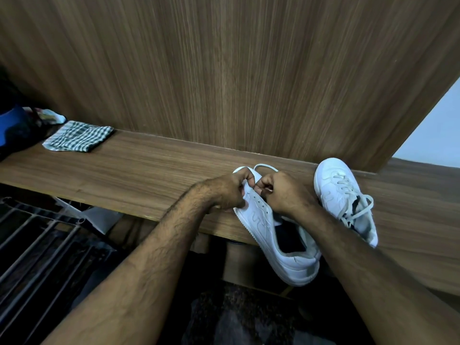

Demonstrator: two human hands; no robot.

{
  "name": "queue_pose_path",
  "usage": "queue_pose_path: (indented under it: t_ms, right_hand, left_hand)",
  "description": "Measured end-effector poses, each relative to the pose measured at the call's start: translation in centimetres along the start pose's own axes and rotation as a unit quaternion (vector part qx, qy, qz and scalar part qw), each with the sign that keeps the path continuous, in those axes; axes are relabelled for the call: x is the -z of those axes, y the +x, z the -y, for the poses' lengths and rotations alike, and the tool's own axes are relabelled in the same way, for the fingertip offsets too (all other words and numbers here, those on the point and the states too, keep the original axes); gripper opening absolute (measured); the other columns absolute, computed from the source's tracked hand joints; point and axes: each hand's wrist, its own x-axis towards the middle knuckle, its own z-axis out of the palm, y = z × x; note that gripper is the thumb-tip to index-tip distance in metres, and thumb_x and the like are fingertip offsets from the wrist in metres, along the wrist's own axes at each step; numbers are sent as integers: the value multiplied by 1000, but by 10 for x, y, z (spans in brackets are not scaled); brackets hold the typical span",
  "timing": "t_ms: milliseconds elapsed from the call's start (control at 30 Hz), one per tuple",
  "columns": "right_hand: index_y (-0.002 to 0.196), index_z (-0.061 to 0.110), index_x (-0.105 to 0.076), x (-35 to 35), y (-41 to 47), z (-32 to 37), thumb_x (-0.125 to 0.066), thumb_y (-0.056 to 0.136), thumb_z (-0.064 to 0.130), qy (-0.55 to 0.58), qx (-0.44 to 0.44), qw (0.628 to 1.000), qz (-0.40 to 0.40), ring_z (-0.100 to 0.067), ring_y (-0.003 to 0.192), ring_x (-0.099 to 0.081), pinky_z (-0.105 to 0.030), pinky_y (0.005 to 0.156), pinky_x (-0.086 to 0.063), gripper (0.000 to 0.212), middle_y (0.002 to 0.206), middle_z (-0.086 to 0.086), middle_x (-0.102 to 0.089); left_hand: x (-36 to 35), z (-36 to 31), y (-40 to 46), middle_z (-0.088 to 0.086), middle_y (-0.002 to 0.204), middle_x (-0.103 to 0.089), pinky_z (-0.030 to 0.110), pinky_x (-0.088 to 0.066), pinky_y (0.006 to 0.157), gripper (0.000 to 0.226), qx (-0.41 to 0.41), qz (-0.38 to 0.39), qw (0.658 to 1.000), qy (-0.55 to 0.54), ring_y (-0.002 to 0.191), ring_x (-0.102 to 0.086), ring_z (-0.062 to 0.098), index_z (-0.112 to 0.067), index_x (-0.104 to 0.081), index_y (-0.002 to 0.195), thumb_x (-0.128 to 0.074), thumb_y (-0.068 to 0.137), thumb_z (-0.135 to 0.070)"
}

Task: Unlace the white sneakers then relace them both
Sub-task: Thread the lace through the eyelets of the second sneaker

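Lacing at the toe of the near sneaker

Hands worked together: the left hand (230, 189) and right hand (280, 191) pinched the lace (265, 166) over the near sneaker (268, 227), whose upper eyelets stood empty. Beyond, the far sneaker (344, 195) lay laced. Both rested on a wooden shelf (149, 168), a checked cloth (78, 138) far left, wooden panel (224, 70) behind.

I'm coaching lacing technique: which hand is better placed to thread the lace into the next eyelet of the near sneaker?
Probably the right hand: it pinches the white lace beside the empty eyelets, while the left hand steadies the near sneaker at its toe.
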Motion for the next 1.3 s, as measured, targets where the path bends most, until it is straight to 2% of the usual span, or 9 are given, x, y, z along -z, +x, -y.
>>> queue_pose_path:
  t_ms: [167,333,433,633,800,900,1000,1100,1300]
  right_hand:
    - [83,25,-75,-7,1,-2,-70,87,21,-3,9,998,-56,-8,83,-66,-28,77,-53,9,84,12,-74]
    - [79,19,-70,-1,1,-1,-60,96,18,18,24,999,-17,-5,72,-61,-19,63,-45,19,75,11,-68]
    - [86,18,-67,9,0,0,-54,102,33,4,23,1000,-10,-11,73,-61,-28,69,-46,26,75,7,-67]
    - [71,20,-57,37,-7,-8,-49,98,60,-40,-12,987,-156,-26,71,-60,-34,66,-46,49,64,3,-59]
    - [80,12,-67,46,-8,2,-59,99,48,370,-38,914,-162,-8,48,-53,-20,53,-47,42,52,5,-56]
    - [93,12,-67,47,-8,7,-68,97,27,513,4,853,-94,-8,57,-55,-19,60,-51,15,66,-1,-57]
    - [102,18,-70,39,-5,1,-70,94,8,437,64,896,-48,-14,74,-53,-21,72,-49,13,83,-3,-57]
    - [106,24,-71,34,-3,-5,-66,93,4,286,122,948,-60,-19,74,-52,-29,75,-52,23,83,3,-59]
    - [139,36,-51,31,-2,-7,-59,100,19,131,138,980,-55,-13,93,-64,-36,93,-53,43,105,14,-63]
  left_hand:
    - [-7,-1,7,16,98,-69,50,-62,85,12,78,-48,995,-44,86,-72,32,-9,-59,107,-63,98,-16]
    - [-15,-10,2,12,96,-66,40,-61,65,20,87,-72,993,-46,81,-68,31,-17,-59,89,-49,105,-20]
    - [-11,-10,7,20,107,-70,53,-63,74,17,98,-85,991,-45,91,-73,37,-2,-63,102,-49,101,-11]
    - [5,-23,3,8,80,-74,43,-58,65,26,-89,-298,939,-145,76,-72,31,-6,-56,77,-48,93,-26]
    - [1,-36,-5,-1,54,-49,27,-42,47,34,-133,-234,867,-420,41,-43,12,-17,-40,68,-40,101,-9]
    - [5,-21,4,-2,59,-46,23,-33,45,35,-109,-271,930,-224,50,-37,14,-15,-46,71,-52,103,-26]
    - [3,-11,5,2,79,-63,32,-43,63,37,-50,-209,969,121,73,-59,19,-9,-60,92,-62,98,-46]
    - [-1,-6,0,-2,89,-61,32,-41,69,40,10,-119,983,143,87,-59,18,-13,-59,103,-65,94,-52]
    - [10,-6,-8,-10,55,-56,20,-35,52,29,4,-75,997,-14,52,-46,5,-4,-76,83,-76,92,-32]
